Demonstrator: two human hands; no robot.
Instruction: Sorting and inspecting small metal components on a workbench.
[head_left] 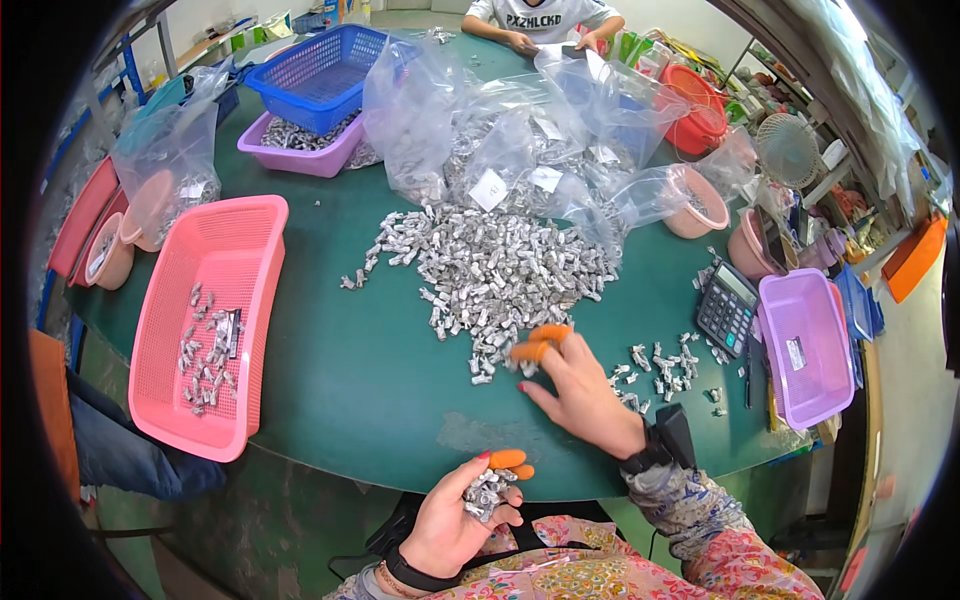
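A heap of small silvery metal parts (510, 265) lies on the green table, narrowing toward me. My left hand (445, 525), palm up near the table's front edge, is curled around a cluster of the same metal parts (488, 493). My right hand (585, 395) reaches to the heap's near tip. Its thumb and fingers are apart, with loose parts by the fingertips, and none is plainly gripped. Orange finger cots cover fingertips on both hands. To the right of that hand is a smaller scatter of metal parts (665, 370).
A pink basket (262, 330) with some metal parts stands at left. Clear plastic bags (415, 110) crowd behind the heap, near a blue basket (320, 75) on a purple one. At right are a calculator (727, 305) and purple tray (808, 390). Another person (540, 20) sits opposite.
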